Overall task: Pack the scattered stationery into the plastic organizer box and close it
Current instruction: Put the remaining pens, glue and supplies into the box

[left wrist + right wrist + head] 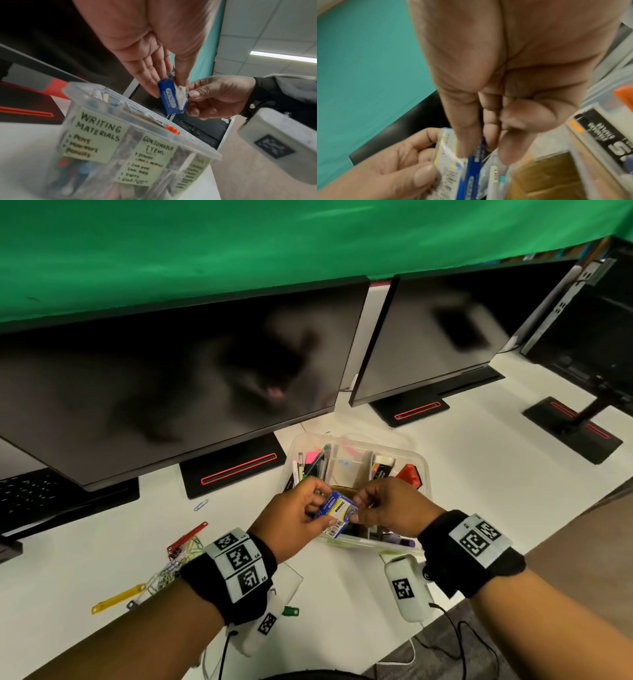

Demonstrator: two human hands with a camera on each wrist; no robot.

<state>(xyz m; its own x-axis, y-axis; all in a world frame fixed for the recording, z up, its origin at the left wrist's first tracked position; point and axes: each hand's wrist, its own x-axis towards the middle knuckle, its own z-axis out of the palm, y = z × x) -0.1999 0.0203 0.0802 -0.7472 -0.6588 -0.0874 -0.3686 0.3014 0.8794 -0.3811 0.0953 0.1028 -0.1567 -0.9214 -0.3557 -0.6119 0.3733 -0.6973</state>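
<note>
Both hands hold a small blue and yellow paper-clip box [337, 512] just above the near side of the clear plastic organizer box [419, 455]. My left hand [301, 517] pinches its left end between thumb and fingers. My right hand [373, 505] pinches its right end. In the left wrist view the small box [171, 99] hangs over the organizer [130, 121], which bears green labels for writing materials, consumable items and tools. The right wrist view shows the small box [467, 162] between both hands' fingertips. The organizer stands open with pens and markers inside.
Loose paper clips and a red fastener [186, 539] lie left of my left wrist, with a yellow fastener [118, 599], a green clip [290, 610] and one blue paper clip [200, 505]. Monitors [171, 385] stand behind the organizer. The table edge runs at the right.
</note>
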